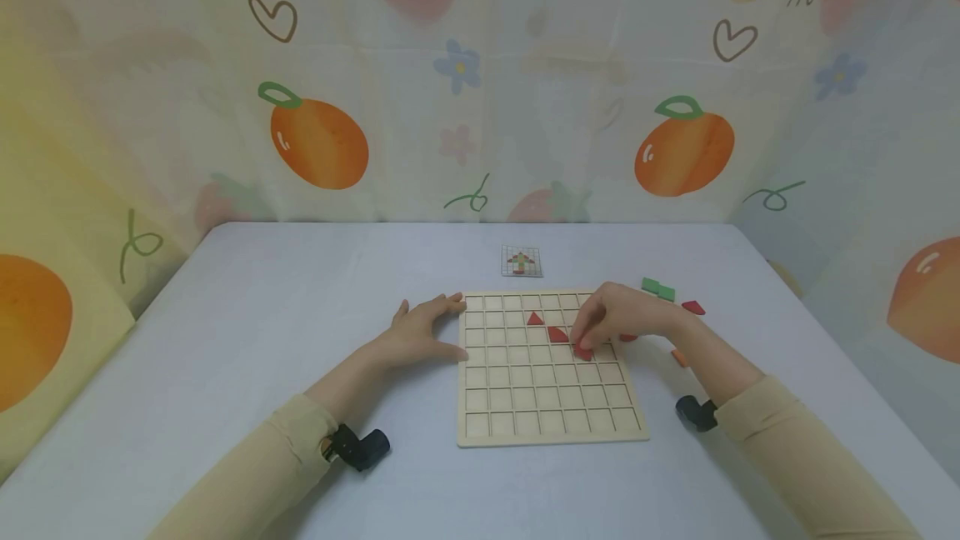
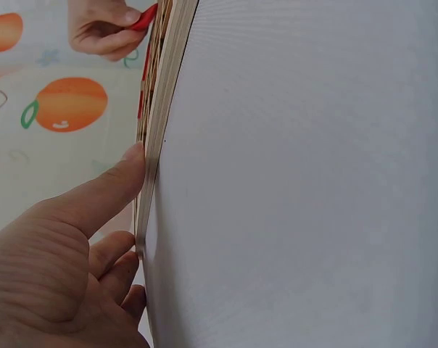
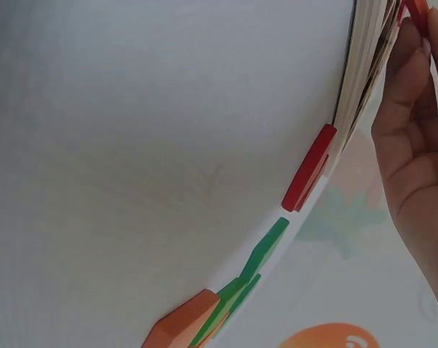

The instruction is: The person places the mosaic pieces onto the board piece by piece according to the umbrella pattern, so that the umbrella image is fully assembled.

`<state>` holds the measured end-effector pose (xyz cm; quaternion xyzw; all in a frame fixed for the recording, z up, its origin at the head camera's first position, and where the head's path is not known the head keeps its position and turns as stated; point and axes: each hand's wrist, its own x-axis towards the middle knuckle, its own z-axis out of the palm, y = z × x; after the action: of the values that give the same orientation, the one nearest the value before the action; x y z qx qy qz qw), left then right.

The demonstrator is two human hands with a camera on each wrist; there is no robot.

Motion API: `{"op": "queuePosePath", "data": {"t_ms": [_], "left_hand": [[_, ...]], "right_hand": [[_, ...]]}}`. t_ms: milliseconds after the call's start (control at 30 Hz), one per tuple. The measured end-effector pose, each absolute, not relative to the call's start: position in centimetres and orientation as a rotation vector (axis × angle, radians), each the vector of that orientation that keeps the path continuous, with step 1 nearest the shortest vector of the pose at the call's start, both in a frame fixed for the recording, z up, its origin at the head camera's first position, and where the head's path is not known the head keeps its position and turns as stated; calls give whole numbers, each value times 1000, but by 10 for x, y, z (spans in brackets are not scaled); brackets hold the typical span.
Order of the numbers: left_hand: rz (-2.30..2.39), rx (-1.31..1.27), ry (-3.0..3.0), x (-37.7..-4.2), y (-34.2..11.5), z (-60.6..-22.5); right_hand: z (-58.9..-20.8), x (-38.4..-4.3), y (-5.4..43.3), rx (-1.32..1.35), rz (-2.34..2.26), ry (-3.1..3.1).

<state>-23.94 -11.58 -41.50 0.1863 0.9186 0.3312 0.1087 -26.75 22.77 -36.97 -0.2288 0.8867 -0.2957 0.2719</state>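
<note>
A wooden grid board (image 1: 525,398) lies flat on the white table. My left hand (image 1: 416,333) touches its left edge with thumb and fingertips, the fingers spread; the left wrist view shows the thumb (image 2: 117,185) against the rim. Over the board's right part, my right hand (image 1: 618,313) pinches a red piece (image 1: 582,352) at the grid squares. In the right wrist view that red piece (image 3: 417,14) is partly cut off. A red triangle (image 1: 535,319) and a red piece with a curved side (image 1: 557,334) lie in squares left of the right hand.
Right of the board lie green pieces (image 1: 658,288), a red piece (image 1: 693,307) and an orange piece (image 1: 679,358). Another red piece (image 1: 628,338) shows beneath the right wrist. Behind the board lies a small pattern card (image 1: 521,262). A printed curtain (image 1: 480,132) hangs behind the table.
</note>
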Motion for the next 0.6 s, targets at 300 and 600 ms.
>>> {"op": "queuePosePath", "data": {"t_ms": [300, 600], "left_hand": [[970, 540, 2699, -240, -116, -415], [962, 544, 2704, -239, -115, -414]], "right_hand": [[-374, -268, 224, -611, -797, 2395], [-374, -268, 223, -613, -756, 2448]]}}
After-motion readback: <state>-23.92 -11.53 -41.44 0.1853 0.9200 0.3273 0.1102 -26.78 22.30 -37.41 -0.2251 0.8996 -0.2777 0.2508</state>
